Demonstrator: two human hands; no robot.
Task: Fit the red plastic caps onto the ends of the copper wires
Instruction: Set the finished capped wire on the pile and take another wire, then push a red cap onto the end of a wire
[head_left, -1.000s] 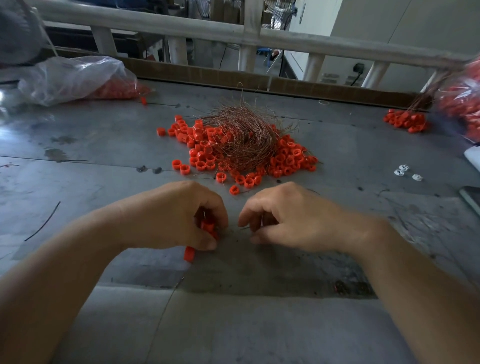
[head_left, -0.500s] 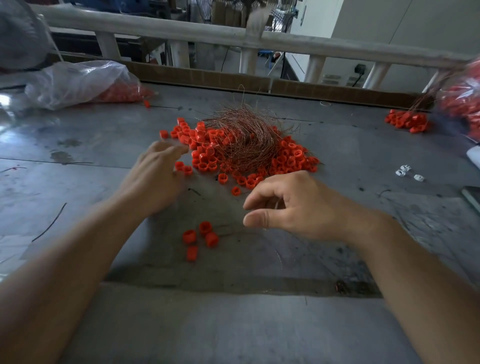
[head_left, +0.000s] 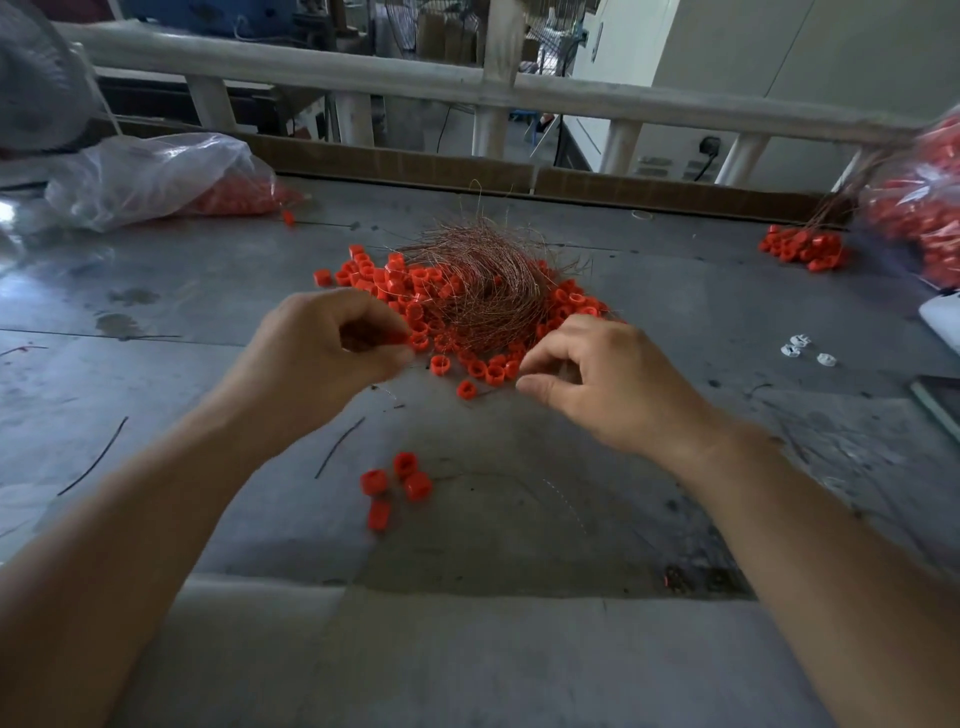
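On the grey table (head_left: 208, 312), caps (head_left: 415, 291) heaped round wires (head_left: 483, 280). Four caps (head_left: 397, 483) just dropped nearby; left hand (head_left: 322, 353) now pinching maybe a new cap (head_left: 399, 338), right hand (head_left: 597, 379) curled, hold unclear. Next fit starting, likely.

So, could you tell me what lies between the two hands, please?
In the head view, a few loose red caps lie between the left hand and the right hand.
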